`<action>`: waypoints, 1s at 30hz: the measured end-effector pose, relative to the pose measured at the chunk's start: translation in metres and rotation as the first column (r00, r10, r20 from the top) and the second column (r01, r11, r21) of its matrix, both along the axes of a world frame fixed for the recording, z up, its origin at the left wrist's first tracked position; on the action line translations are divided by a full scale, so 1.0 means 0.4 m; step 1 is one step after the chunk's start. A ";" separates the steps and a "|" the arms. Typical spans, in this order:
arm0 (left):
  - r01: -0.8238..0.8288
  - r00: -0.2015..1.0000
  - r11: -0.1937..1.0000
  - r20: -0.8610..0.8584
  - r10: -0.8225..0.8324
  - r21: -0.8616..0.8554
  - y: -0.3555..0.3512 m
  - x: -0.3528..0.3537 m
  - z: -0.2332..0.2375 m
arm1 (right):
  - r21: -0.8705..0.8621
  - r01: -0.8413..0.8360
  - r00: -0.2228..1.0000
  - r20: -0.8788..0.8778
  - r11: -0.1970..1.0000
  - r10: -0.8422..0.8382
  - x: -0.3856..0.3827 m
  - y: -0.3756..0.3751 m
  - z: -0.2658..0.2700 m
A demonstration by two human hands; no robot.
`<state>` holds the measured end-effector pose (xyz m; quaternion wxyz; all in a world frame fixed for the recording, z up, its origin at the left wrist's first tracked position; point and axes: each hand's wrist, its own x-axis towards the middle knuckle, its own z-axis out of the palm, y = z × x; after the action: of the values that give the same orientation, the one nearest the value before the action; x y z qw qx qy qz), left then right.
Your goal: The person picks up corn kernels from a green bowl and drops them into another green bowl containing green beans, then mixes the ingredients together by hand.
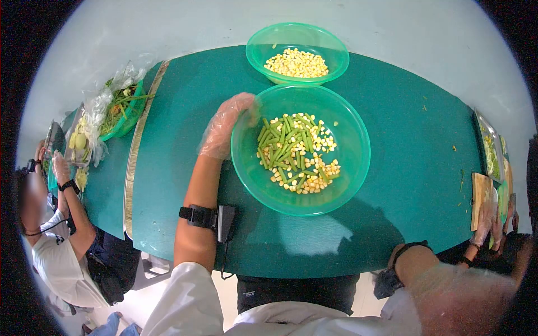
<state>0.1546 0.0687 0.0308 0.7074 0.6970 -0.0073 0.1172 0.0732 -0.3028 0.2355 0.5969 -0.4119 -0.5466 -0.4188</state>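
My left hand [227, 122], in a clear plastic glove, grips the left rim of a large green plastic bowl [347, 168]. Inside the bowl lie cut green bean pieces [283, 137] mixed with yellow corn kernels [325, 143]. Close to the camera at the lower right, my right hand [473, 297] is raised under clear plastic, away from the bowl. It is blurred, and its fingers cannot be made out. A second green bowl [263, 53], holding corn kernels [297, 63], stands just behind the first.
At the left, a green basket [120, 127] holds vegetable scraps in a plastic bag; a gloved person [67, 235] works beside it. On the right are a cutting board [479, 196], a metal tray [487, 145] and another person's gloved hands [487, 224]. The green table [179, 168] meets a pale wall.
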 end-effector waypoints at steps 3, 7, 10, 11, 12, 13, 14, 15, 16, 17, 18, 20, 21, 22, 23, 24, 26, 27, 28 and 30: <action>-0.051 0.990 0.960 0.144 0.011 0.276 0.012 0.004 -0.020 | -0.054 0.011 0.992 -0.125 0.998 -0.017 0.056 0.005 0.013; -0.033 0.998 0.959 0.066 0.015 0.281 0.021 0.010 -0.025 | -0.335 0.430 0.851 -0.160 0.838 -0.500 0.177 0.051 -0.026; 0.021 0.998 1.000 -0.066 -0.022 -0.023 0.019 0.013 -0.023 | -0.578 0.564 0.660 -0.113 0.589 -0.743 0.235 0.114 -0.072; 0.017 0.997 0.999 -0.069 -0.019 -0.036 0.017 0.013 -0.023 | -0.672 0.490 0.696 -0.082 0.556 -0.713 0.252 0.138 -0.090; 0.012 0.997 0.999 -0.072 -0.016 -0.049 0.016 0.013 -0.023 | -0.756 0.411 0.732 -0.060 0.509 -0.679 0.269 0.162 -0.109; 0.006 0.997 0.998 -0.074 -0.011 -0.062 0.016 0.013 -0.022 | -0.834 0.326 0.804 -0.002 0.444 -0.595 0.300 0.173 -0.137; 0.003 0.999 1.000 -0.049 -0.004 -0.031 0.014 0.012 -0.018 | -0.861 0.307 0.840 0.044 0.406 -0.541 0.325 0.189 -0.183; -0.001 1.000 1.000 -0.025 0.001 0.000 0.008 0.009 -0.013 | -0.885 0.289 0.872 0.086 0.366 -0.483 0.341 0.205 -0.230; -0.004 1.000 0.999 -0.002 0.004 0.032 0.003 0.006 -0.008 | -0.923 0.266 0.864 0.101 0.278 -0.493 0.348 0.221 -0.263; 0.003 0.999 1.000 -0.035 -0.004 -0.030 -0.001 0.003 -0.003 | -0.953 0.240 0.857 0.117 0.187 -0.502 0.351 0.237 -0.288; 0.008 0.998 0.996 -0.068 -0.014 -0.091 -0.004 0.001 0.003 | -0.967 0.216 0.853 0.119 0.137 -0.509 0.349 0.249 -0.304; 0.027 0.997 0.996 -0.068 -0.032 -0.083 0.005 0.001 0.005 | -0.986 0.166 0.847 0.125 0.035 -0.517 0.348 0.273 -0.334; 0.041 0.998 0.999 -0.039 -0.041 -0.013 0.013 0.000 0.001 | -0.989 0.150 0.831 0.133 -0.013 -0.541 0.353 0.286 -0.355; 0.053 0.999 0.997 -0.013 -0.053 0.056 0.019 -0.002 -0.007 | -0.989 0.145 0.830 0.138 -0.031 -0.540 0.358 0.287 -0.364; 0.029 0.997 0.978 0.068 -0.044 0.205 0.025 0.001 -0.017 | -0.989 0.136 0.831 0.142 -0.051 -0.538 0.358 0.288 -0.372; -0.007 0.988 0.937 0.147 -0.047 0.348 0.031 0.008 -0.026 | -0.989 0.127 0.832 0.145 -0.071 -0.535 0.356 0.290 -0.380; -0.073 0.968 0.910 0.248 -0.033 0.408 0.031 0.009 -0.041 | -0.987 0.135 0.835 0.159 -0.085 -0.526 0.355 0.293 -0.390; -0.090 0.962 0.939 0.272 -0.004 0.333 0.021 0.012 -0.045 | -0.985 0.143 0.836 0.170 -0.091 -0.523 0.357 0.295 -0.392; -0.070 0.969 0.954 0.247 -0.004 0.291 0.021 0.012 -0.048 | -0.985 0.141 0.839 0.170 -0.097 -0.517 0.355 0.295 -0.393; -0.002 0.987 0.971 0.156 -0.036 0.239 0.030 0.012 -0.045 | -0.985 0.136 0.842 0.170 -0.104 -0.512 0.351 0.292 -0.393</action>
<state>0.1593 0.0808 0.0129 0.6168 0.7651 -0.0835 0.1647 0.2135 -0.1860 0.0784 0.0727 -0.8795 -0.4700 0.0162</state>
